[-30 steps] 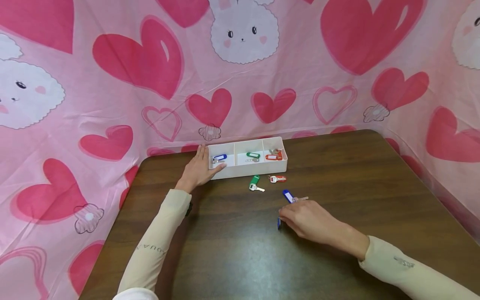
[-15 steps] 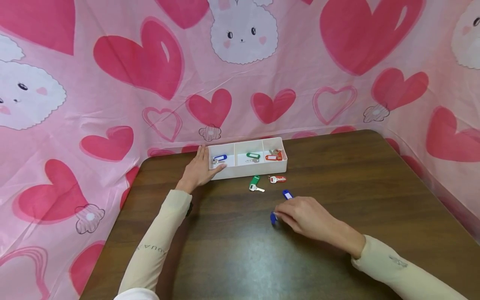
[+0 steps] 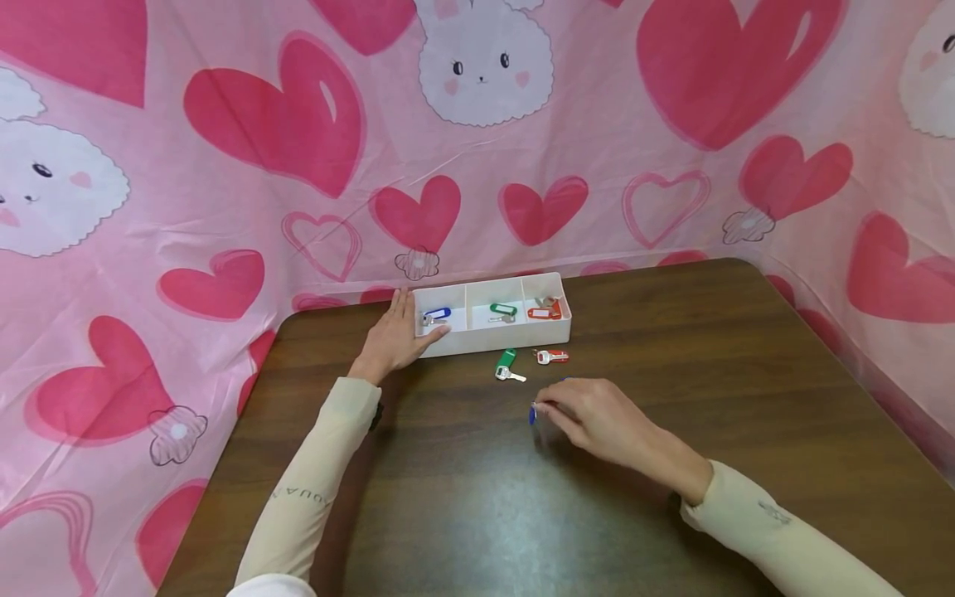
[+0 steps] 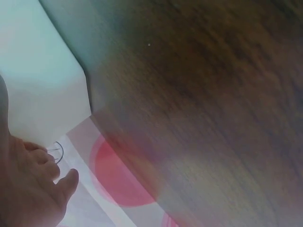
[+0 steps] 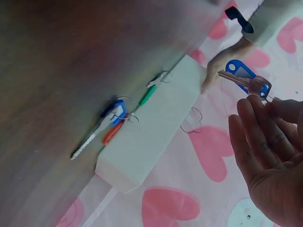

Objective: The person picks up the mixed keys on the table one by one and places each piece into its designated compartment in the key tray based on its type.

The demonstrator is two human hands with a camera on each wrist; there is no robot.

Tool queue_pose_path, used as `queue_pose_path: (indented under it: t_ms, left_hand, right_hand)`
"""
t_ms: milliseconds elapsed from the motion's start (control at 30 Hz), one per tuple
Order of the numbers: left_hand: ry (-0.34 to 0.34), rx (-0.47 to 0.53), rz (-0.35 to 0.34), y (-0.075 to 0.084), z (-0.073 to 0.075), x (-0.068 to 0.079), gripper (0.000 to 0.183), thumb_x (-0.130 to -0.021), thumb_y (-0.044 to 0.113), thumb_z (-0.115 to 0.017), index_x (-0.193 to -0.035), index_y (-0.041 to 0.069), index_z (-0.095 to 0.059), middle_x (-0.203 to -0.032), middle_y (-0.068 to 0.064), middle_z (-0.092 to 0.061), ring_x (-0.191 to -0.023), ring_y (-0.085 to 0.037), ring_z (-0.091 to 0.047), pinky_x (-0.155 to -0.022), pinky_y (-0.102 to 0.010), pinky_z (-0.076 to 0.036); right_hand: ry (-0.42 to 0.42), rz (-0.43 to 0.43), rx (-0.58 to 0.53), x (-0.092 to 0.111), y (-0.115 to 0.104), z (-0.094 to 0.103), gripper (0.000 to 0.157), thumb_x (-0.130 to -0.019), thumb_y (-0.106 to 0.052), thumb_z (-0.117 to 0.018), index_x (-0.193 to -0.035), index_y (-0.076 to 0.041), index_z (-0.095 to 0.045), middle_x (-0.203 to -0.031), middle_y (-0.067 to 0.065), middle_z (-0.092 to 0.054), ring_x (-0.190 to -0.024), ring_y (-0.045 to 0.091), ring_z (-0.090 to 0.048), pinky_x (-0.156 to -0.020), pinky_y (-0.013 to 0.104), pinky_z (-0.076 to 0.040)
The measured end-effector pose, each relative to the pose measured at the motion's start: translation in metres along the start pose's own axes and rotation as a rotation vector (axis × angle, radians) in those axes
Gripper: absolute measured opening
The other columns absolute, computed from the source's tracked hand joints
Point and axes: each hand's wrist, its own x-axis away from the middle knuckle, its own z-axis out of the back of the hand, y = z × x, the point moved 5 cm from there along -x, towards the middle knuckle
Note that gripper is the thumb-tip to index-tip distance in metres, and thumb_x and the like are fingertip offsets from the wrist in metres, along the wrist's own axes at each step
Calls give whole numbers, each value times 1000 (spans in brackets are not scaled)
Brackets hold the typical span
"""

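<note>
Now my right hand [image 3: 615, 419] pinches the blue-tagged key [image 5: 257, 86] above the table [image 3: 448, 473], nearer the white box [image 3: 500, 337] than before, so its carrying seems well started, while my left hand [image 3: 391, 338] touches the box with straight fingers.

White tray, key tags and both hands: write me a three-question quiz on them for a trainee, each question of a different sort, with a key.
1. Multiple choice. What colour is the key tag pinched in the right hand?
A) Green
B) Blue
C) Red

2. True or false. In the head view, the left hand rests against the end of the white tray opposite the red-tagged compartment.

3. Fill in the blank. Inside the tray, the green-tagged key lies in the ____ compartment.

Key
1. B
2. True
3. middle
</note>
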Motion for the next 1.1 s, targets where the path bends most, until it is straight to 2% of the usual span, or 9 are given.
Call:
queue_pose_path:
  t_ms: [133,333,567,733,1000,1100]
  left_hand:
    - [-1,0,1,1,1,0,119,-92,86,-38,-168,1,-3,-178,-18,-2,-167,-34,0,-133,-53,-20]
    - [-4,-8,2,2,1,1,119,-92,86,-38,-168,1,-3,-178,-19,-3,-167,-35,-1,-133,-52,-20]
    - [-5,-6,4,2,1,1,119,-92,86,-38,-168,1,-4,-178,-18,-3,-167,-35,-1,-134,-52,-19]
    - [-2,-6,1,2,1,1,120,-92,87,-37,-168,0,-4,-178,-19,-3,-167,-35,-1,-134,-52,-18]
    - [13,-5,2,1,0,0,119,-92,87,-37,-168,1,-6,-178,-18,-5,-167,-34,-2,-134,-51,-20]
    - [9,-5,4,0,0,0,119,-92,87,-37,-168,1,-6,-178,-18,-4,-167,-34,-2,-134,-52,-19]
  right_hand:
    - [31,-12,-50,-5,1,3,13,-86,-9,-85,-98,-11,-79,-87,-5,-78,-73,0,-65,-68,20,-59]
    - [69,-43,-135,-13,2,8,13,-87,-4,-84,-97,-9,-79,-84,-6,-77,-69,-1,-57,-62,15,-51]
    - [55,-155,-209,-21,5,12,10,-88,-6,-83,-98,-8,-80,-80,-4,-75,-62,0,-48,-52,16,-44]
    - [63,-220,-226,-26,7,13,11,-90,-9,-83,-100,-7,-81,-82,-2,-77,-63,2,-54,-54,18,-49]
    - [92,-271,-262,-36,9,16,12,-91,-9,-81,-102,-6,-82,-87,3,-82,-58,4,-50,-47,19,-40]
    - [101,-287,-267,-40,9,18,12,-92,-9,-81,-102,-6,-82,-91,5,-83,-62,5,-55,-50,18,-44]
